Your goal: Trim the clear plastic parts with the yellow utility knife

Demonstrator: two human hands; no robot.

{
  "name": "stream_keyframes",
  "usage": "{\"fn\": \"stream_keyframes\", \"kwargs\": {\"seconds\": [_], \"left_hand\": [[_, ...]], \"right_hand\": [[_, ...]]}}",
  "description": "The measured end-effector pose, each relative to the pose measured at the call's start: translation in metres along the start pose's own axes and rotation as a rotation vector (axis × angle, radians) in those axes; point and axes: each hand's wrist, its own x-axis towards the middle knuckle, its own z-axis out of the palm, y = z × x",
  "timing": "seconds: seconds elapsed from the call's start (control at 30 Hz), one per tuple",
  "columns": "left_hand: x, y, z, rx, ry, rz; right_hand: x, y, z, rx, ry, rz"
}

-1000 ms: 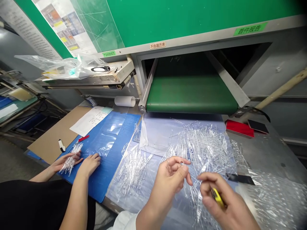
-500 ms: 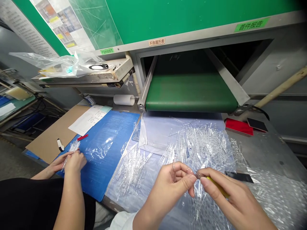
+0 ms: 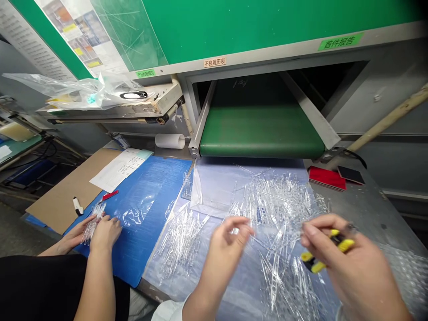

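Note:
My left hand (image 3: pixel 229 249) is closed with thumb and forefinger brought together, over the near left part of a heap of thin clear plastic pieces (image 3: pixel 281 200). A faint, blurred clear strip seems to stretch between my two hands; what my left fingers hold is too smeared to name. My right hand (image 3: pixel 354 263) is wrapped round small yellow-and-black nippers (image 3: pixel 317 263), their handles showing at the palm, while its thumb and forefinger pinch together over the heap's right side. More clear pieces (image 3: pixel 277 285) lie below and between my hands, on bluish-white sheeting.
A smaller pile of clear pieces (image 3: pixel 182 238) lies to the left. Beyond the heap ends a green conveyor belt (image 3: pixel 261 129). At left a co-worker's hands (image 3: pixel 103 232) hold a bundle of clear pieces over a blue board (image 3: pixel 133 236). Red cards (image 3: pixel 327 177) and bubble wrap (image 3: pixel 408 267) are on the right.
My hands have moved apart: the right went right and the left slightly left. The yellow nippers now show more plainly in my right hand. The view has shifted a little.

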Motion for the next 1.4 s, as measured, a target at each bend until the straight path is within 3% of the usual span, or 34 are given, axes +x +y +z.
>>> {"fn": "stream_keyframes", "kwargs": {"seconds": [0.07, 0.1, 0.23, 0.43, 0.63, 0.93, 1.4], "left_hand": [[0.004, -0.003, 0.001, -0.046, 0.134, 0.061], [0.006, -0.005, 0.002, -0.079, 0.102, 0.069], [0.006, -0.011, 0.010, -0.189, -0.087, 0.083], [-0.003, -0.002, 0.005, -0.164, -0.097, 0.044], [-0.012, 0.006, 0.005, -0.019, -0.137, 0.069], [-0.015, 0.008, 0.006, 0.035, -0.153, 0.070], [-0.012, 0.005, 0.008, -0.036, -0.171, 0.056]], "right_hand": [[-0.007, -0.002, 0.002, -0.092, 0.136, -0.035], [-0.013, -0.002, 0.006, -0.122, 0.140, -0.048], [-0.034, 0.002, 0.025, -0.123, -0.077, -0.056], [-0.034, 0.002, 0.017, -0.168, -0.245, -0.113], [-0.031, -0.008, 0.013, -0.320, -0.398, -0.313], [-0.031, -0.009, 0.015, -0.325, -0.366, -0.417], [-0.030, -0.005, 0.015, -0.326, -0.387, -0.418]]}}
